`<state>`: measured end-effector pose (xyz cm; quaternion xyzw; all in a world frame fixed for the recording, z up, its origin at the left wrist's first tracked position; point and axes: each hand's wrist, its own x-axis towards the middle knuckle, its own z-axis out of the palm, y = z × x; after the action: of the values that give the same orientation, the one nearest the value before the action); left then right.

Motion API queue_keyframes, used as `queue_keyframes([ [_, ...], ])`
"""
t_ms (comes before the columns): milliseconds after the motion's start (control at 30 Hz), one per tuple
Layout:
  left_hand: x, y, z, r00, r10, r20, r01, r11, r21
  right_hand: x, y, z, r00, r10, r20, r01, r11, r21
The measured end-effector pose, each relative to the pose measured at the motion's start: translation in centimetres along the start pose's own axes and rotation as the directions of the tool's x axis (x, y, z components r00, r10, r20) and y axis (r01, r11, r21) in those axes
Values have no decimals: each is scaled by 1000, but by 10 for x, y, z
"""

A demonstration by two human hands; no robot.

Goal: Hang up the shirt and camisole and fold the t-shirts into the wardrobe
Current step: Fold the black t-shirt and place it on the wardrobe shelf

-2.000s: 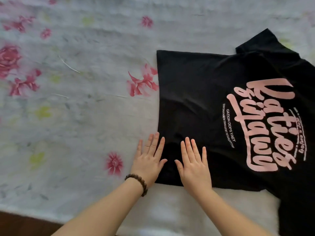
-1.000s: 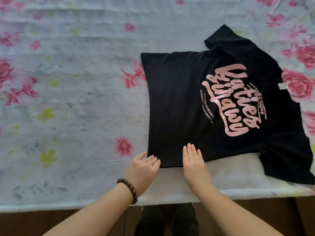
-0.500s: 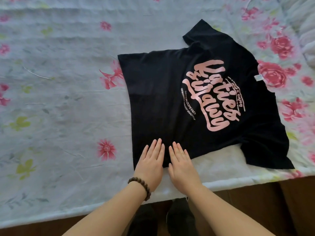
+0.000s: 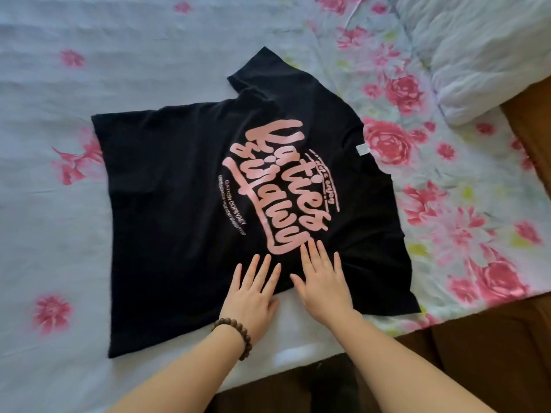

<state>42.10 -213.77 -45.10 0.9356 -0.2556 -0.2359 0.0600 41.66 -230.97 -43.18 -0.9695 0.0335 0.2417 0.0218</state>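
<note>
Hands, left [image 4: 253, 296] and right [image 4: 323, 281], press flat-fingered on limp black t-shirt [image 4: 167, 219] (light, floppy); best pinched at hem corners.

We have one view only, a wide-angle camera worn on the head. It looks forward and steeply down from the near edge of the bed [image 4: 59, 234], close enough that the black t-shirt [image 4: 167, 219] fills the middle of the frame.

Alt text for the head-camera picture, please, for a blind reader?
The left hand and right hand lie flat on a black t-shirt with pink lettering, spread on a flowered bedsheet. A bracelet circles the left wrist; a white quilt sits top right.
</note>
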Motion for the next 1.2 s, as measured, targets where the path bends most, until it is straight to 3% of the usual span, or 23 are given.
queue_keyframes([
  [200,69,100,3,990,-139,-1,139,989,-43,10,123,3,999,48,-7,-48,998,37],
  [400,85,150,5,976,-203,-71,201,979,-38,5,198,3,985,-147,87,148,989,-4],
  [500,69,156,2,994,-104,-21,105,994,36,0,214,-6,957,-290,18,291,957,-5],
  [633,45,161,-5,990,124,67,-132,982,133,-24,229,-3,886,-459,-59,458,888,-30],
  [767,48,168,-7,980,122,160,-159,957,242,-50,229,16,877,-480,15,480,876,-53],
  [900,53,179,-3,992,116,-41,-107,979,173,-57,217,21,917,-398,8,397,913,-91],
  [1033,40,189,2,962,101,-255,-97,995,29,-61,206,22,941,-337,-19,335,941,-53],
  [1200,18,196,1,965,38,-261,-44,999,-16,-64,217,16,930,-365,-29,357,921,-158],
])
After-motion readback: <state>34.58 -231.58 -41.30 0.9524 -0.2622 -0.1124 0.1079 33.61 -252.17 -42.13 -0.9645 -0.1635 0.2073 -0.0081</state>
